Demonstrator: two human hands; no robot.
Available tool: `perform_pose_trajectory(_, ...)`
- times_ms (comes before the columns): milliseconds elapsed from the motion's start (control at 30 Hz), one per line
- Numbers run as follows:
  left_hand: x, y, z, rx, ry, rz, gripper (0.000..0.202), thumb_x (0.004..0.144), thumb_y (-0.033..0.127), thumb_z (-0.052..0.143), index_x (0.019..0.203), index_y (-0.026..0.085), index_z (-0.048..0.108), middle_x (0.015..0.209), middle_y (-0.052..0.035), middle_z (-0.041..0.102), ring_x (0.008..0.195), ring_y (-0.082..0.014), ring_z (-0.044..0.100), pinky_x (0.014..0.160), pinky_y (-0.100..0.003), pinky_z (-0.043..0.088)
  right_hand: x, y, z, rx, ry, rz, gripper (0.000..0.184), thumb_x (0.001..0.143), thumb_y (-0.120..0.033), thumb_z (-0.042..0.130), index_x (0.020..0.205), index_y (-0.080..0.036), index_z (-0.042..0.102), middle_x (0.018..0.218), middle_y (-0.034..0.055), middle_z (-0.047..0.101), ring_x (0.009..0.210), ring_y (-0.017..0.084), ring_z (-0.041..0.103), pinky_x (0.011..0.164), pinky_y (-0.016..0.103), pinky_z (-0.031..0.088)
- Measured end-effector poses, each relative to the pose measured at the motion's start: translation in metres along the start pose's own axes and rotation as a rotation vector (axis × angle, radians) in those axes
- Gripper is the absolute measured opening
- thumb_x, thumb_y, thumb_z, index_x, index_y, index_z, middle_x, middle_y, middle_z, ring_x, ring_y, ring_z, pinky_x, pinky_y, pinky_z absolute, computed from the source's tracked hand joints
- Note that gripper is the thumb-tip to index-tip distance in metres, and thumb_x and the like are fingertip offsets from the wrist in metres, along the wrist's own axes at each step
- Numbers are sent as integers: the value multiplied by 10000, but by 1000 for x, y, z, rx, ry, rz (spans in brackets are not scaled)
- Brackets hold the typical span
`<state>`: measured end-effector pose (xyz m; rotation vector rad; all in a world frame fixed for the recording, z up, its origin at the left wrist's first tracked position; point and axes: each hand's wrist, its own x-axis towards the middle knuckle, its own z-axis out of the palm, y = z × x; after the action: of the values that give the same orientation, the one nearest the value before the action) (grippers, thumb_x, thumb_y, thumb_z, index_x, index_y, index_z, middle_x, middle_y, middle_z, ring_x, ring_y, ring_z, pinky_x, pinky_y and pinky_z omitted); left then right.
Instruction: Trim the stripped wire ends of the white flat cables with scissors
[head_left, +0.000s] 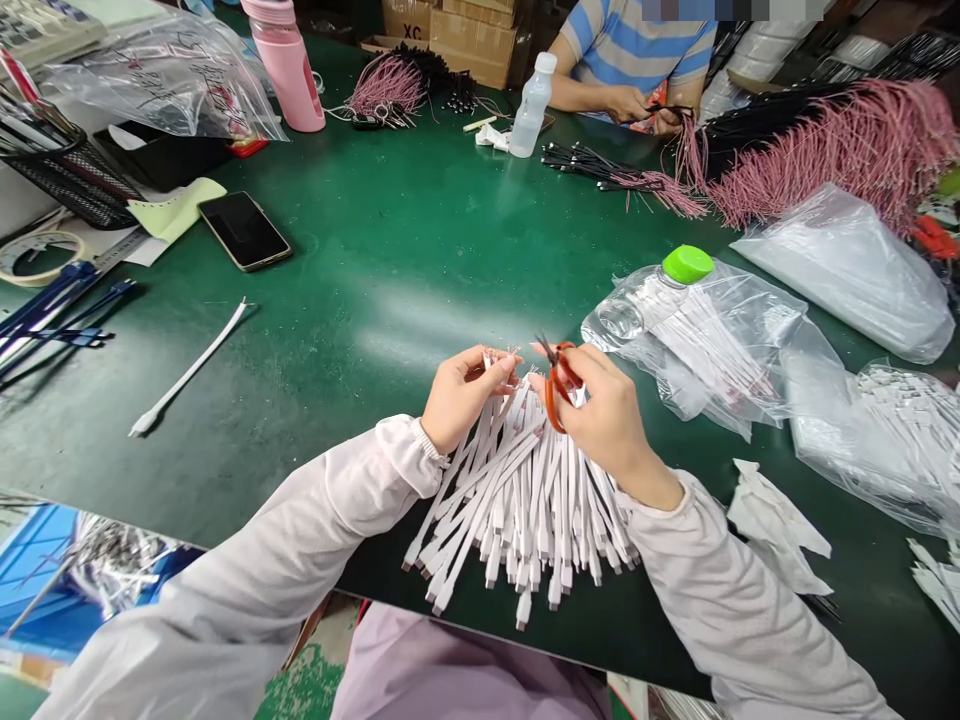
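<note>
A fanned bundle of flat white cables (517,500) lies at the near edge of the green table (390,250), their plug ends hanging over it. My left hand (461,395) is closed, pinching the far end of one white cable. My right hand (604,415) is closed round small orange-handled scissors (556,378), whose blades point up and left toward the cable ends between my hands.
A single white cable (187,370) lies to the left, a phone (244,230) beyond it. Plastic bags of white cables (720,340) and a green-capped bottle (660,285) sit at right. Across the table another person's hands (645,105) work on pink-wired black cables (825,150). A pink bottle (289,65) stands far left.
</note>
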<state>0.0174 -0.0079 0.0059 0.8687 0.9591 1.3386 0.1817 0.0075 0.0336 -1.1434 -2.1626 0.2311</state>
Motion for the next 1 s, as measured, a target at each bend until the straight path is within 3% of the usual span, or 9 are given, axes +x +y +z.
perform_pose_trajectory(100,-1,2,1,11,1,-1,287,715,408,729,812,140,694,731,-14,623,698,-110,590,665,-245,546,4,7,-7,-77,-90,98,129,835,-267,601,912,-181,658,678,-3,486,578,143,467,561,269,376)
perform_pose_trajectory(200,-2,4,1,22,7,-14,286,713,412,726,822,150,693,728,-6,626,678,-107,592,643,-241,542,7,14,-13,-131,-204,109,26,794,-206,602,796,-185,617,692,0,503,583,135,477,560,258,349)
perform_pose_trajectory(433,-2,3,0,41,1,-6,276,716,402,725,824,153,680,712,-4,622,645,-103,598,603,-226,542,11,10,-24,-117,-365,72,212,784,-158,530,581,-189,473,579,-26,432,491,100,399,498,243,270)
perform_pose_trajectory(567,-3,4,0,51,-11,-4,265,721,397,722,817,154,677,710,-2,622,644,-104,599,600,-229,546,14,8,-28,-116,-406,71,236,795,-172,536,568,-187,472,563,-26,452,483,97,392,493,243,269)
perform_pose_trajectory(800,-3,5,0,75,-29,16,262,720,397,720,791,148,680,734,-15,625,640,-106,589,573,-221,552,16,16,-32,-200,-393,-34,158,818,-190,525,674,-186,589,619,-7,513,543,118,448,542,256,292)
perform_pose_trajectory(1000,-5,6,0,115,-40,25,276,715,406,721,813,150,688,703,-16,628,615,-114,593,568,-232,555,24,22,-41,-218,-503,-122,116,801,-178,526,698,-197,577,646,0,525,580,133,468,557,255,307)
